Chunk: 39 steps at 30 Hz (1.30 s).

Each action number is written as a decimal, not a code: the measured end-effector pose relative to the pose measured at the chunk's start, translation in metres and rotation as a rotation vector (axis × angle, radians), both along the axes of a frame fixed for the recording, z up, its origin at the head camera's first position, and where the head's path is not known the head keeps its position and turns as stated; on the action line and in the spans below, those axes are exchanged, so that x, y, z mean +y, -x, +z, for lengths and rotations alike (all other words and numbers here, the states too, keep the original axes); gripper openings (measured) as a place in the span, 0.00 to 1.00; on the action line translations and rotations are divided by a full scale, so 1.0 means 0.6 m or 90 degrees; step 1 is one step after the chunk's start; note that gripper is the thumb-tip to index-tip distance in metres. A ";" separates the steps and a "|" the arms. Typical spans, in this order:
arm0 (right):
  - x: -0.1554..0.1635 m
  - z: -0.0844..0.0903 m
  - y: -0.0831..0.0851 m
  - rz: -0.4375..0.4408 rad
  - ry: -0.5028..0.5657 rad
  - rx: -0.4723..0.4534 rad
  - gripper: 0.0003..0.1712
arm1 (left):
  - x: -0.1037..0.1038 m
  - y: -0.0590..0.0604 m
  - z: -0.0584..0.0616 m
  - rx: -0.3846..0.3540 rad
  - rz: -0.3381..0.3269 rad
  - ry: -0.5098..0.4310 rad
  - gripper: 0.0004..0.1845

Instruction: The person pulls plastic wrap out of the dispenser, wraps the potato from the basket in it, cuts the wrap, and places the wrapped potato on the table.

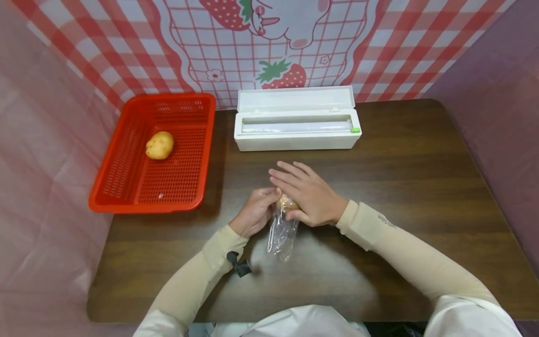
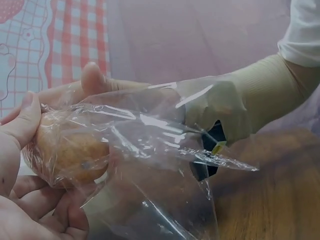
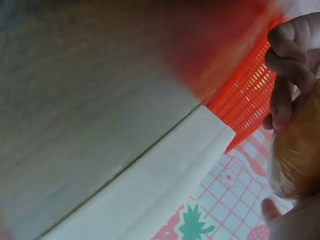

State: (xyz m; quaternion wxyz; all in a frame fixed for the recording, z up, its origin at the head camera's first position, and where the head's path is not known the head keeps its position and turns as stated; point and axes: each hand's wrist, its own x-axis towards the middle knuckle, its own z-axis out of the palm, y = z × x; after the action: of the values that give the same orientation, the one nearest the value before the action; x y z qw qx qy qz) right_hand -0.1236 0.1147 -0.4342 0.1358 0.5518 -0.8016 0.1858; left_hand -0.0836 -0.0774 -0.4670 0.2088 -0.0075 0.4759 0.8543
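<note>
A potato [image 1: 288,202] partly wrapped in clear cling film sits between the two hands above the table's middle. The left hand [image 1: 257,210] grips it from the left; in the left wrist view its thumb and curled fingers hold the potato [image 2: 75,150]. Loose film [image 2: 150,135] trails from the potato toward the person. With fingers extended, the right hand [image 1: 311,194] lies over the potato's right side. In the right wrist view the wrapped potato [image 3: 300,150] shows at the right edge, against the left hand's curled fingers [image 3: 290,65].
A red plastic basket [image 1: 198,201] stands at the back left with another potato [image 1: 160,145] in it, unwrapped. Behind the hands is a white cling film box [image 1: 294,143], lid raised and roll inside. A checked strawberry cloth [image 1: 421,37] hangs behind the wooden table [image 1: 421,187].
</note>
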 end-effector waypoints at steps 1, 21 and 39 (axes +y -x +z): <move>0.000 0.000 0.000 -0.010 -0.017 0.005 0.59 | 0.000 -0.001 -0.001 -0.014 0.002 -0.008 0.21; 0.011 0.009 0.014 -0.045 -0.076 -0.106 0.51 | -0.015 0.011 -0.008 -0.071 -0.075 -0.082 0.25; 0.022 0.002 -0.001 -0.070 -0.047 -0.119 0.50 | -0.025 0.042 -0.002 -0.037 -0.051 -0.087 0.25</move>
State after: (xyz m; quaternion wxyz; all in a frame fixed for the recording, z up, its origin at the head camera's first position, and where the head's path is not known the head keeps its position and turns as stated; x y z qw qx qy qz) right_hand -0.1227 0.1282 -0.4330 0.0498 0.4916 -0.8463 0.1992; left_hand -0.1087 -0.0922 -0.4685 0.2563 0.0010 0.4099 0.8754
